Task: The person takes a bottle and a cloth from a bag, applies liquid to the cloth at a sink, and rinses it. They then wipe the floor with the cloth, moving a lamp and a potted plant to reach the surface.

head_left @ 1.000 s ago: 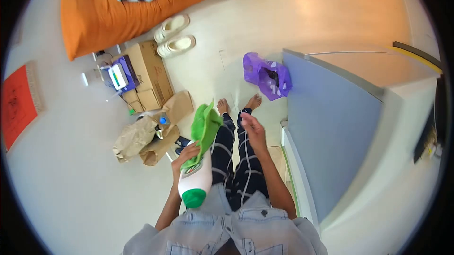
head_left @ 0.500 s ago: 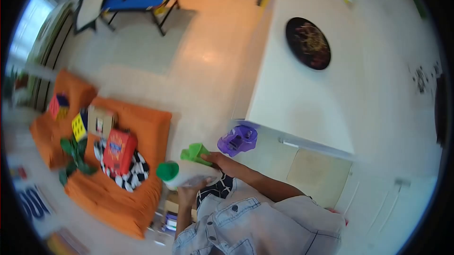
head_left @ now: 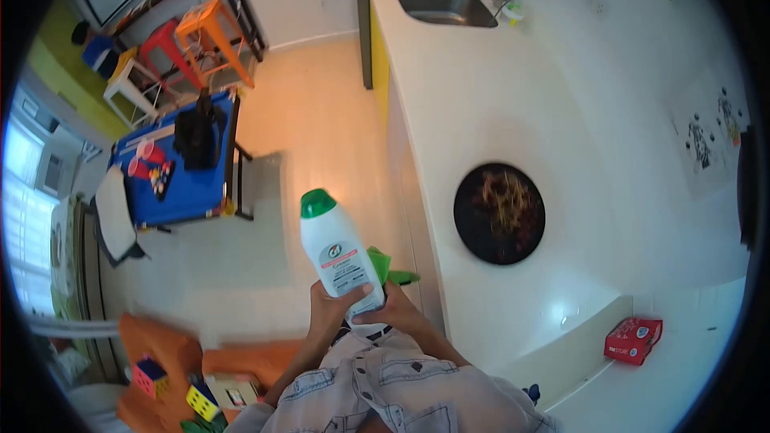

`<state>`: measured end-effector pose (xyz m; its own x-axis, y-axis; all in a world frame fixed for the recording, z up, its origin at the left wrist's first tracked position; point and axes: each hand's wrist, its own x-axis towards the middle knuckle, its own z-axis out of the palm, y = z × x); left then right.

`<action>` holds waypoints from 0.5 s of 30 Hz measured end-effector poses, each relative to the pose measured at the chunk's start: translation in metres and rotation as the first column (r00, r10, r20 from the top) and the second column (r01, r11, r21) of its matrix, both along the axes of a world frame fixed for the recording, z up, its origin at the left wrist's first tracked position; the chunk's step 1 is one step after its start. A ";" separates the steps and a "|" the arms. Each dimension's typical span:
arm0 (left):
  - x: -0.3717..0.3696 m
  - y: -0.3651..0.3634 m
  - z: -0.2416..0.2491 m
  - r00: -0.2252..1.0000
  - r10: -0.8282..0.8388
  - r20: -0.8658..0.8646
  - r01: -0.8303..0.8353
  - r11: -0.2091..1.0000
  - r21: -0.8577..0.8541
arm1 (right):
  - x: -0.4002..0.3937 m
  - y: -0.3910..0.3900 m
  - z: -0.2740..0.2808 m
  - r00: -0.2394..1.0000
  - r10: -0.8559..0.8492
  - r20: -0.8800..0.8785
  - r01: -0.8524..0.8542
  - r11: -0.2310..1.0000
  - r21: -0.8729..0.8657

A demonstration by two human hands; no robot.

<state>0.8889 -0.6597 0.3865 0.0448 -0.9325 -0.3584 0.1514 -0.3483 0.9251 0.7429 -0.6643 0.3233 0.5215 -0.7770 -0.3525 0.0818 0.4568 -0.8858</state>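
My left hand (head_left: 329, 311) is wrapped round the lower left side of a white cleaner bottle (head_left: 330, 244) with a green cap. The bottle stands nearly upright in front of my chest, its label towards me. At the bottle's base, my right hand (head_left: 399, 311) is closed on a bright green cloth (head_left: 379, 263), and its thumb touches the bottle. Part of the cloth sticks out to the right, beyond my fingers. On the white counter (head_left: 513, 96) to my right lies a round black plate (head_left: 473, 224) with brownish, stringy stuff on it.
A sink (head_left: 445, 6) is set in the counter's far end. A red packet (head_left: 634, 340) sits at the near right. Across the floor stand a blue game table (head_left: 180, 192) and an orange stool (head_left: 210, 28). An orange sofa (head_left: 160, 341) is at lower left.
My view has swung towards the counter and sink. The bottle has turned from lying tilted to nearly upright, label towards me. Both hands keep their hold.
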 end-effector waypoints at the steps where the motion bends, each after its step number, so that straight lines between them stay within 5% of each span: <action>1: 0.005 -0.035 0.008 0.999 -0.036 0.025 0.037 0.998 -0.043 | 0.012 -0.028 0.023 0.994 -0.106 0.023 0.107 0.994 -0.024; 5: 0.015 -0.183 0.033 0.997 -0.042 -0.072 0.017 0.949 -0.314 | 0.051 -0.150 0.043 0.908 -0.405 0.103 0.417 0.896 -0.150; 7: 0.025 -0.274 0.023 0.874 -0.116 -0.471 0.022 0.979 -0.201 | 0.060 -0.213 0.036 0.848 -0.527 0.057 0.524 0.819 -0.233; 8: 0.031 -0.311 0.021 0.757 -0.118 -0.643 0.054 0.991 -0.118 | 0.060 -0.239 0.038 0.825 -0.554 0.112 0.565 0.816 -0.122; 11: 0.019 -0.427 0.079 0.637 -0.471 -0.610 0.310 0.881 -0.357 | 0.054 -0.312 0.048 0.567 -0.810 0.146 0.822 0.549 -0.149; 15: -0.051 -0.550 0.153 0.506 -0.591 -0.628 0.367 0.806 -0.463 | 0.040 -0.355 0.066 0.169 -0.981 0.093 0.978 0.155 -0.139</action>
